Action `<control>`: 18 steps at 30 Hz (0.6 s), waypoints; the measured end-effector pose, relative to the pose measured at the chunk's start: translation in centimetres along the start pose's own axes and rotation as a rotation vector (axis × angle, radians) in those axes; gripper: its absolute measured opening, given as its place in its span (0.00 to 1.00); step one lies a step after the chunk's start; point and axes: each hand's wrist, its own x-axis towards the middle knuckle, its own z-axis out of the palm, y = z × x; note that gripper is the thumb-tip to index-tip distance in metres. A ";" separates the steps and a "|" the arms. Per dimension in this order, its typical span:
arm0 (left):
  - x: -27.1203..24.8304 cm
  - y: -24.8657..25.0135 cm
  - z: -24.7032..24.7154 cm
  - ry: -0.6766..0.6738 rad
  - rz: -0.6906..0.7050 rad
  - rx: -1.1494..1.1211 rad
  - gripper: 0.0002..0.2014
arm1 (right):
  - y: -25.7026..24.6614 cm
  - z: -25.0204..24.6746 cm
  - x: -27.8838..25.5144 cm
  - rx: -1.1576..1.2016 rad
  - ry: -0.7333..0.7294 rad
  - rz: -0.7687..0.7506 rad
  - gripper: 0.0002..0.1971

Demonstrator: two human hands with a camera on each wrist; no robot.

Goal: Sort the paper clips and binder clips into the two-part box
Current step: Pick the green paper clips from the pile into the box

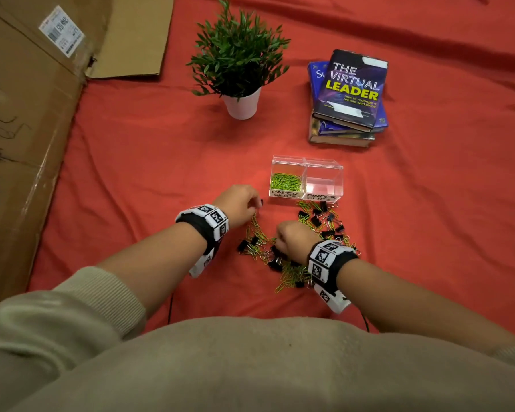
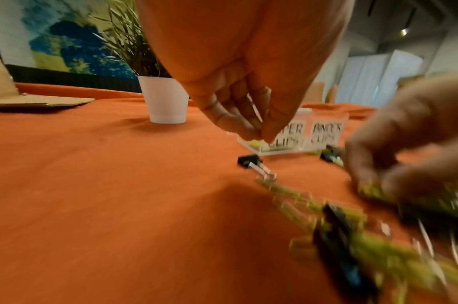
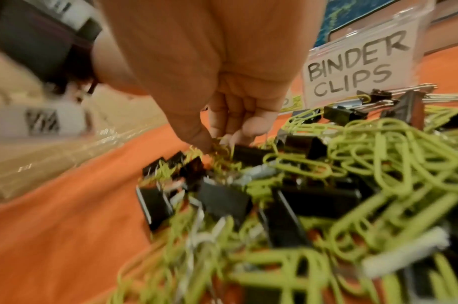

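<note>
A clear two-part box [image 1: 340, 176] stands on the red cloth; its left half, labelled PAPER CLIPS, holds green paper clips [image 1: 285, 181], and its BINDER CLIPS half [image 3: 352, 67] looks bare. In front of it lies a mixed pile [image 1: 283, 263] of green paper clips and black binder clips. My left hand [image 1: 257, 206] hovers left of the box, its fingertips [image 2: 268, 131] pinched together on what looks like a thin wire clip. A lone binder clip [image 2: 248, 161] lies just below it. My right hand [image 1: 278, 237] reaches into the pile and pinches green paper clips [image 3: 222, 151].
A potted plant in a white pot [image 1: 241, 106] stands behind the work area. A stack of books [image 1: 351, 93] sits at the back right. Flattened cardboard [image 1: 27, 129] covers the left side. Red cloth [image 1: 149, 162] lies bare between the cardboard and the box.
</note>
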 end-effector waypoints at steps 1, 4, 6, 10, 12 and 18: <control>-0.6 -0.6 0.4 -0.048 -0.002 0.032 0.11 | 0.2 -0.3 0.1 0.046 -0.004 0.014 0.09; -2.0 -1.8 1.6 -0.129 0.035 0.100 0.13 | 0.5 -1.3 0.4 0.176 0.007 0.040 0.06; -2.4 -2.1 2.2 -0.147 0.055 0.128 0.15 | 0.6 -2.2 0.5 0.217 -0.001 0.037 0.05; -2.6 -2.2 2.9 -0.110 0.047 0.195 0.17 | 0.8 -3.9 0.5 0.327 0.000 0.051 0.05; -2.7 -2.1 3.2 -0.087 0.044 0.218 0.15 | 1.0 -5.2 0.7 0.394 0.057 0.065 0.05; -2.6 -1.6 3.7 -0.085 -0.003 0.205 0.10 | 1.7 -9.5 4.1 0.246 0.341 0.162 0.07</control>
